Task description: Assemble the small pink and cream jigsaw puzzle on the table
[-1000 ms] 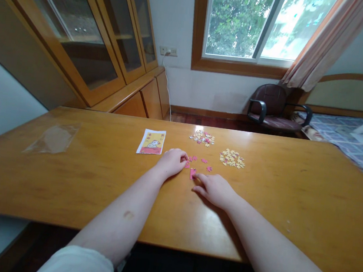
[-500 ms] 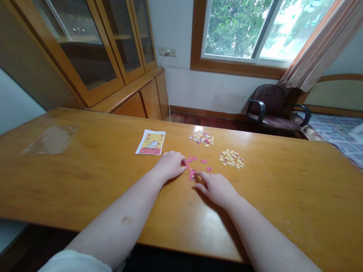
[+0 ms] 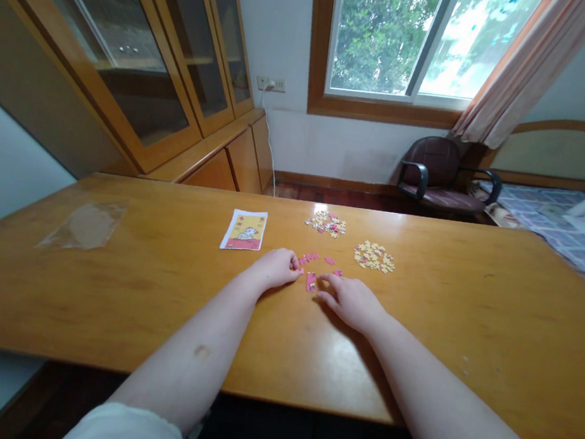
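Note:
My left hand (image 3: 281, 267) rests on the table, thumb and fingertips pinched on a small pink jigsaw piece (image 3: 301, 271). Just right of it lies a small pink joined jigsaw block (image 3: 311, 282), flat on the wood. My right hand (image 3: 351, 299) is beside that block, fingers apart, with nothing seen between them. Several loose pink pieces (image 3: 329, 260) are spread beyond my hands; one purple-pink piece (image 3: 338, 272) lies close to my right fingers. To the left, a picture card (image 3: 244, 231) shows a white animal on yellow and pink.
A mixed pile of jigsaw pieces (image 3: 326, 223) sits near the table's far edge, and a yellow pile (image 3: 374, 256) lies to the right. A clear plastic bag (image 3: 85, 224) is at the far left of the wooden table (image 3: 166, 304). Beyond stand a cabinet (image 3: 216, 147) and a chair (image 3: 438, 169).
My right fingers have drawn slightly right, off the joined pink block. My left hand has dropped a little toward me, with the pink piece now showing at its fingertips.

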`<state>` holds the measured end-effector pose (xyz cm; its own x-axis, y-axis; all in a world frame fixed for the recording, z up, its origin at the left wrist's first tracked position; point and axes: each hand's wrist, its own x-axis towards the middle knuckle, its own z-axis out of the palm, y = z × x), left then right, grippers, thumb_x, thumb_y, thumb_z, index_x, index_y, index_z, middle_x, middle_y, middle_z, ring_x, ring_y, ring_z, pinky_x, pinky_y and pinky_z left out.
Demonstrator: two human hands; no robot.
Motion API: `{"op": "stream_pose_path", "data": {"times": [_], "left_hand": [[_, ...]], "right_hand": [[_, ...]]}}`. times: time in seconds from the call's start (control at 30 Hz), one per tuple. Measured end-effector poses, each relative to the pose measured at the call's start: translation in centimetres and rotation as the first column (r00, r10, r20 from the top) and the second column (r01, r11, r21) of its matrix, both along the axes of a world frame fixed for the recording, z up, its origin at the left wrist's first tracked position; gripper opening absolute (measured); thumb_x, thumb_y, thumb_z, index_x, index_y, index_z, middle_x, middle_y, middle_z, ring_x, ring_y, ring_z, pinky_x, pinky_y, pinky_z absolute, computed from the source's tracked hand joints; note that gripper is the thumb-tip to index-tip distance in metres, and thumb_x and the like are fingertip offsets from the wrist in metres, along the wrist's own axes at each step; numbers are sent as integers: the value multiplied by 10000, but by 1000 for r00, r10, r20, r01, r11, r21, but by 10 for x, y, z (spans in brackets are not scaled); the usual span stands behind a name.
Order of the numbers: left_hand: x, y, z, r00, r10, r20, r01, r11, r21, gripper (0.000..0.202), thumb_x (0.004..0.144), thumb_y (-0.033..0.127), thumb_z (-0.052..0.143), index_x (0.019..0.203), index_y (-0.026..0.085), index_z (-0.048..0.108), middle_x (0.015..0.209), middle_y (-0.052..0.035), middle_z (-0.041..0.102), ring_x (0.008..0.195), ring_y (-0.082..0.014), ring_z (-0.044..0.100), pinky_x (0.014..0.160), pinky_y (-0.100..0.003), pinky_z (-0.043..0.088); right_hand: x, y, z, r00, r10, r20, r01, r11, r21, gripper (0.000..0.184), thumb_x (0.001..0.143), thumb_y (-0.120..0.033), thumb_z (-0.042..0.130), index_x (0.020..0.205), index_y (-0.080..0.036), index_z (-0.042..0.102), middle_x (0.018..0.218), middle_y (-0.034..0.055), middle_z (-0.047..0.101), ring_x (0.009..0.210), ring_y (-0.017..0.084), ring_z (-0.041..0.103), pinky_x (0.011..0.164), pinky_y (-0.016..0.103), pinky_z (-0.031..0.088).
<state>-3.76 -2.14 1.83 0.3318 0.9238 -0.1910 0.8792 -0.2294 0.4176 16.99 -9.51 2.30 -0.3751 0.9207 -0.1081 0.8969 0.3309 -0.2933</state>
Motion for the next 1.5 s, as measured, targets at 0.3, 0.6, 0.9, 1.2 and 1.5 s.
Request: {"op": "stream_pose_path", "data": {"times": [0.3, 0.6, 0.9, 1.2, 1.5], "left_hand": [[-1, 1, 0, 981, -12, 196, 19, 999, -33, 115, 724, 256, 648, 804, 183, 685, 815, -25, 721, 745, -177, 647, 683, -265, 486], [14, -9, 1, 813, 24, 582, 129, 967, -221, 162, 733, 280, 669, 813, 140, 654, 749, -35, 699, 711, -159, 650, 722, -288, 510], [19, -15, 7, 773, 79, 630, 169, 930, -325, 133, 739, 177, 691, 800, 148, 576, 672, 1, 658, 662, -127, 648, 698, -268, 513], [18, -14, 0, 780, 41, 624, 187, 937, -295, 230, 749, 223, 704, 935, 148, 591, 761, -18, 691, 717, -148, 675, 723, -285, 528], [6, -10, 6, 957, -219, 190, 217, 976, 31, 331, 662, 405, 740, 924, 206, 707, 909, -36, 694, 834, -200, 640, 724, -286, 480]], "right_hand": [[0, -1, 3, 1000, -18, -23, 17, 1000, -21, 401, 948, -474, 466, 1242, -233, 595, 1067, 96, 724, 965, 239, 675, 797, 301, 453], [7, 3, -11, 990, -28, -138, 54, 980, 190, 339, 947, -375, 490, 1214, -240, 651, 965, 65, 742, 847, 187, 661, 791, 282, 436], [8, 4, -12, 998, -12, -65, 26, 976, 215, 325, 961, -401, 464, 1074, -232, 716, 959, 74, 739, 829, 189, 658, 773, 285, 430], [7, 3, -4, 1000, -4, -13, 6, 987, 163, 291, 944, -350, 476, 1091, -251, 707, 1004, 71, 737, 858, 193, 665, 774, 278, 434], [16, 8, 11, 984, -83, 159, 83, 997, 6, 293, 913, -326, 476, 1067, -275, 720, 949, 79, 746, 830, 221, 691, 706, 282, 455]]}}
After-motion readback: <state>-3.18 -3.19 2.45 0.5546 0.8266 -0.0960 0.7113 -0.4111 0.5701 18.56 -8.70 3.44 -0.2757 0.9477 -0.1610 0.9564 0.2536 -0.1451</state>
